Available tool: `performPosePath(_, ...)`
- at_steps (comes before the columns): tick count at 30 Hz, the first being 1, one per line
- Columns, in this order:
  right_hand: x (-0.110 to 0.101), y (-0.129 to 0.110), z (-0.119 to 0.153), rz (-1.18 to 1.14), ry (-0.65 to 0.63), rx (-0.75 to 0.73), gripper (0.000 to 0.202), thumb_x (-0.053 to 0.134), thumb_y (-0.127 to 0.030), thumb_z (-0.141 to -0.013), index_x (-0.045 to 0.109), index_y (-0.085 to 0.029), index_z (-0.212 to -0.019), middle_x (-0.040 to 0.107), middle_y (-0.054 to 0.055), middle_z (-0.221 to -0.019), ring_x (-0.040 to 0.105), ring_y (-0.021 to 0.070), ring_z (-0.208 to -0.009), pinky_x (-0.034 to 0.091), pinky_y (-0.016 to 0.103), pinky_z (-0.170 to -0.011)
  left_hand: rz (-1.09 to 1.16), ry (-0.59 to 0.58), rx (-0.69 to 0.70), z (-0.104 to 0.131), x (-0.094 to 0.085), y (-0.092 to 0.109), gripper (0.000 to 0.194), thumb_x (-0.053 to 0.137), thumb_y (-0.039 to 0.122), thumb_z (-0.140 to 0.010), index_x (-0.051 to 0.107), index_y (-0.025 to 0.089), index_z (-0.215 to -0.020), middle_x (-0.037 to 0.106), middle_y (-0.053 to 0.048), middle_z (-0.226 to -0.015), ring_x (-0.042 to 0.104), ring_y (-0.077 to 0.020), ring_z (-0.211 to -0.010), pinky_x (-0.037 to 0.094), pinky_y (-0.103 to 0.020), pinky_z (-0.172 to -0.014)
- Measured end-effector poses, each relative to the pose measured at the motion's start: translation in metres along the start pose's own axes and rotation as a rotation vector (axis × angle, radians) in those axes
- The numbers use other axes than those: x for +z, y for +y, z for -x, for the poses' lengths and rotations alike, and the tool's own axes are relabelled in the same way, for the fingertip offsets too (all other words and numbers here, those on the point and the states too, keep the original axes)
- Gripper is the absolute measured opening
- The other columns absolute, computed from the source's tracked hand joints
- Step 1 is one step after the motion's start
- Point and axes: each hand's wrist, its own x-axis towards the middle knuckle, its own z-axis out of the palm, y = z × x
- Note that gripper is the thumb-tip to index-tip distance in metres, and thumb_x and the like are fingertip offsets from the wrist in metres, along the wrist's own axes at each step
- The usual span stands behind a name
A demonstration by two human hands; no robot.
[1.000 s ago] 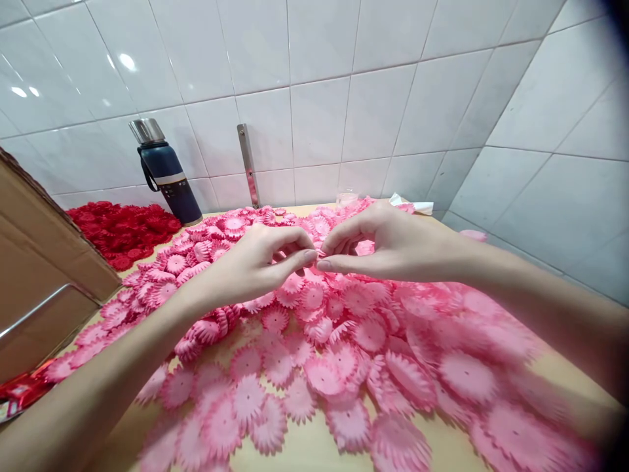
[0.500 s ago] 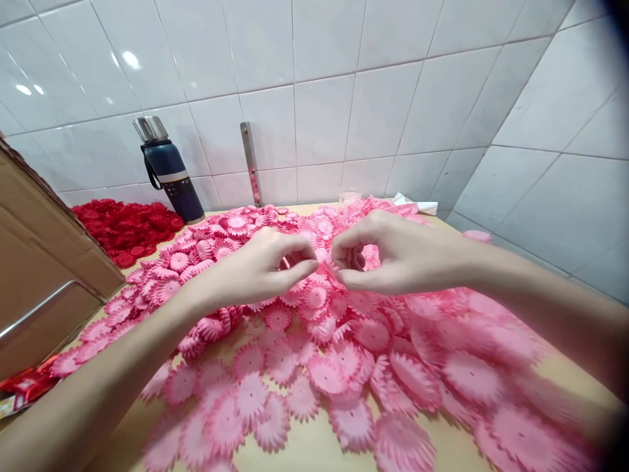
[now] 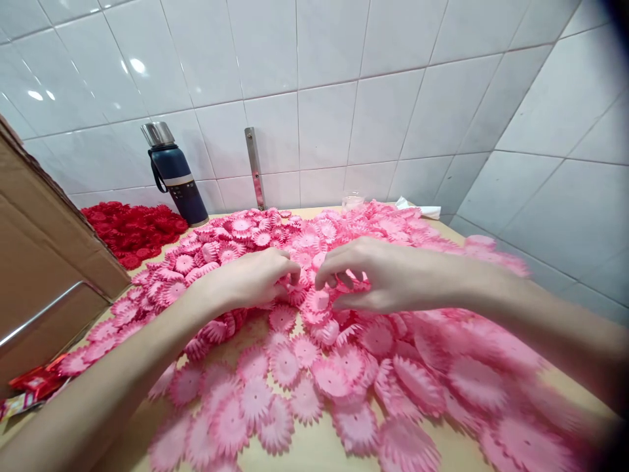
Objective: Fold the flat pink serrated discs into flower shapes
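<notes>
Many loose pink flower-shaped discs [image 3: 339, 377] with fringed edges and a small hole in the middle cover the table. Over the centre of this heap, my left hand [image 3: 258, 275] has its fingers curled in and pointing down. Its fingertips are against the pink discs, and whatever is between them is hidden. Just to its right, my right hand [image 3: 366, 272] hovers low over the heap, thumb apart from the bent fingers. Pink discs show through the gap, and nothing is visibly held there. The two hands do not touch.
A dark blue flask [image 3: 177, 177] leans by the tiled wall, beside a heap of red discs [image 3: 132, 229]. At left stands a cardboard box [image 3: 49, 229], with red wrappers [image 3: 37, 383] near it. A clear cup [image 3: 352, 200] and white paper [image 3: 417, 208] sit at the back.
The fingertips were pinched together around a pink piece between both hands. Now the hands have lowered toward the heap, and the right fingers have spread from the thumb. The view has shifted slightly.
</notes>
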Motion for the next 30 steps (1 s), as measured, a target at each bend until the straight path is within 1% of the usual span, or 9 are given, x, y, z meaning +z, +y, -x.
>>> performPosePath(2,0.006,-0.001,-0.002,0.037,-0.037,-0.004,0.017,0.055,-0.017,-0.080,0.067,-0.021,-0.091,0.062,0.004,-0.094,0.058,0.0159,-0.082,0.040,0.027,-0.063,-0.040,0.044,-0.014,-0.001,-0.001,-0.001,0.016,0.050,0.013,-0.080,0.065,0.016,-0.080,0.061,-0.005,-0.081,0.055,-0.0142,-0.067,0.035,-0.025,-0.056)
performPosePath(5,0.012,0.000,-0.003,0.113,-0.028,0.008,0.020,0.048,-0.010,-0.080,0.066,-0.018,-0.075,0.059,0.006,-0.092,0.057,0.0152,-0.078,0.040,0.028,-0.062,-0.110,0.128,-0.045,0.000,-0.007,0.000,0.017,0.047,0.011,-0.081,0.063,0.015,-0.074,0.060,-0.006,-0.077,0.053,-0.0143,-0.066,0.036,-0.026,-0.058)
performPosePath(9,0.007,0.000,-0.003,0.080,0.082,0.007,0.016,0.048,-0.010,-0.079,0.062,-0.016,-0.074,0.061,0.006,-0.089,0.055,0.0145,-0.075,0.041,0.028,-0.063,-0.102,0.183,-0.023,0.004,-0.013,0.004,0.014,0.054,0.016,-0.082,0.065,0.014,-0.091,0.061,-0.008,-0.088,0.055,-0.0172,-0.075,0.038,-0.027,-0.062)
performPosePath(13,-0.001,-0.002,-0.003,0.002,0.117,0.080,0.016,0.049,-0.019,-0.084,0.062,-0.017,-0.075,0.062,0.002,-0.071,0.053,0.0127,-0.063,0.038,0.027,-0.058,0.142,0.127,0.076,0.004,-0.016,0.010,0.026,0.064,0.029,-0.081,0.064,0.016,-0.104,0.065,-0.006,-0.095,0.058,-0.0174,-0.082,0.041,-0.026,-0.066)
performPosePath(15,-0.002,-0.001,-0.003,-0.033,0.120,0.102,0.021,0.048,-0.028,-0.088,0.063,-0.018,-0.078,0.062,0.001,-0.068,0.053,0.0124,-0.060,0.038,0.027,-0.055,0.243,0.127,0.125,0.003,-0.017,0.014,0.019,0.061,0.028,-0.084,0.065,0.015,-0.099,0.066,-0.004,-0.090,0.058,-0.0152,-0.079,0.042,-0.025,-0.067)
performPosePath(20,0.000,0.004,-0.003,0.019,0.226,0.091,0.029,0.054,-0.042,-0.086,0.060,-0.018,-0.072,0.058,-0.001,-0.062,0.049,0.0109,-0.055,0.036,0.026,-0.052,0.194,0.215,0.065,0.001,-0.016,0.015,0.013,0.055,0.019,-0.087,0.065,0.013,-0.082,0.065,-0.002,-0.075,0.056,-0.0117,-0.066,0.039,-0.024,-0.061)
performPosePath(24,0.005,0.002,-0.002,-0.016,0.019,-0.011,0.016,0.060,-0.031,-0.082,0.067,-0.022,-0.093,0.064,0.003,-0.091,0.058,0.0140,-0.074,0.043,0.027,-0.063,0.128,0.302,0.001,0.000,-0.012,0.008,0.012,0.055,0.022,-0.087,0.063,0.014,-0.081,0.065,-0.002,-0.078,0.057,-0.0132,-0.070,0.040,-0.026,-0.065)
performPosePath(26,0.010,0.000,-0.002,0.001,-0.045,-0.031,0.014,0.057,-0.022,-0.082,0.069,-0.022,-0.089,0.064,0.004,-0.096,0.059,0.0152,-0.078,0.043,0.028,-0.065,0.124,0.353,-0.010,-0.001,-0.011,0.006,0.010,0.057,0.024,-0.086,0.061,0.015,-0.086,0.065,-0.003,-0.084,0.058,-0.0148,-0.076,0.041,-0.027,-0.068)
performPosePath(30,0.010,-0.003,-0.002,0.064,0.049,-0.005,0.016,0.053,-0.011,-0.078,0.066,-0.019,-0.071,0.064,0.003,-0.080,0.057,0.0143,-0.070,0.042,0.028,-0.062,0.148,0.436,0.011,0.001,-0.013,0.005,0.019,0.064,0.025,-0.081,0.057,0.016,-0.097,0.062,-0.005,-0.100,0.056,-0.0173,-0.088,0.043,-0.030,-0.075)
